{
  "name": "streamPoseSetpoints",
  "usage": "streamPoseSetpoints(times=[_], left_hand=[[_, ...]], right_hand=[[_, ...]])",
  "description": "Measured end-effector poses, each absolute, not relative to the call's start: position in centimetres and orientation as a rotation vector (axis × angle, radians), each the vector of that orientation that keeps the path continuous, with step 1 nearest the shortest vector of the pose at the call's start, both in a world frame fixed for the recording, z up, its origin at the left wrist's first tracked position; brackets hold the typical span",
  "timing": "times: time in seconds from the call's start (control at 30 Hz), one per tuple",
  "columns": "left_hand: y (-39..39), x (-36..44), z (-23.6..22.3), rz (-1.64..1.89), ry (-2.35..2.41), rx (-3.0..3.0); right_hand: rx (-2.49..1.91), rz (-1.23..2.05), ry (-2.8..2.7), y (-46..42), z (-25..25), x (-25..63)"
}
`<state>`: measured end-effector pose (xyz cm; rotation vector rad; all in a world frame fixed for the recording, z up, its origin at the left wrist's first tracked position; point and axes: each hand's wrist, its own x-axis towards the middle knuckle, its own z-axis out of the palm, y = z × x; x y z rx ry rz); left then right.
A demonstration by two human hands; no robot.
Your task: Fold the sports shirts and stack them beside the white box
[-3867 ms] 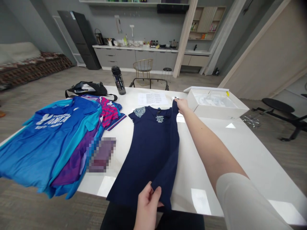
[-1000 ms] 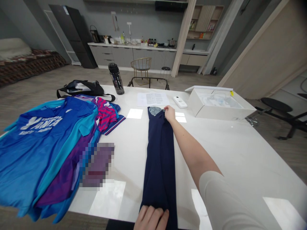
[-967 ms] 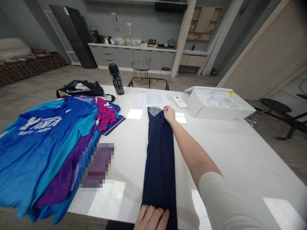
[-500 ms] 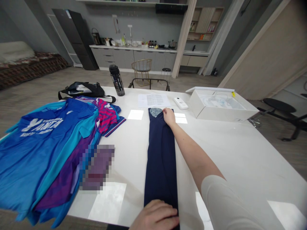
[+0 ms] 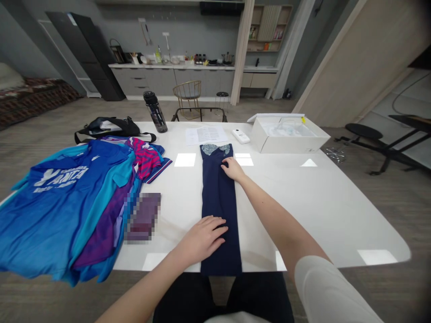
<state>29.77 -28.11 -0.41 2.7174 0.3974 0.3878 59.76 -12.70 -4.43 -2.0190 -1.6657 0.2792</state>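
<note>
Left hand [image 5: 204, 240] lies on the folded navy garment [image 5: 218, 202].

A navy garment [image 5: 218, 202] with a patterned panel at its top end lies folded lengthwise into a long, narrow strip, flat and straight on the white table [image 5: 303, 211].

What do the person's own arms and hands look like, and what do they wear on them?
The left hand and right hand are bare: no gloves, and no ring or watch can be seen. The right arm has a loose off-white sleeve ending near the elbow. The left forearm is bare, with no sleeve in view.
</note>
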Motion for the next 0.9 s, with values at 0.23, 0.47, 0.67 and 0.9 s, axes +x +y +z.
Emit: streamPoseSetpoints(times=[0.23,0.47,0.67,0.9], left_hand=[[-22.7,33.6,-1.8,0.476,0.467,2.573],[-4.7,40.9,-1.4,0.558,1.358,2.233],[3.1,44.4,-2.8,0.406,1.572,2.112],[-5.2,42.4,-1.6,0.589,0.988,2.798]], right_hand=[[-2.011,0.194,-1.689,-15.5,-5.1,58.4],[-2.124,0.263,-1.353,-10.0,-4.6,62.0],[-2.159,0.42,-1.176,-5.3,-5.4,64.8],[-2.037,0.013,-1.615,-8.0,-5.0,63.0]])
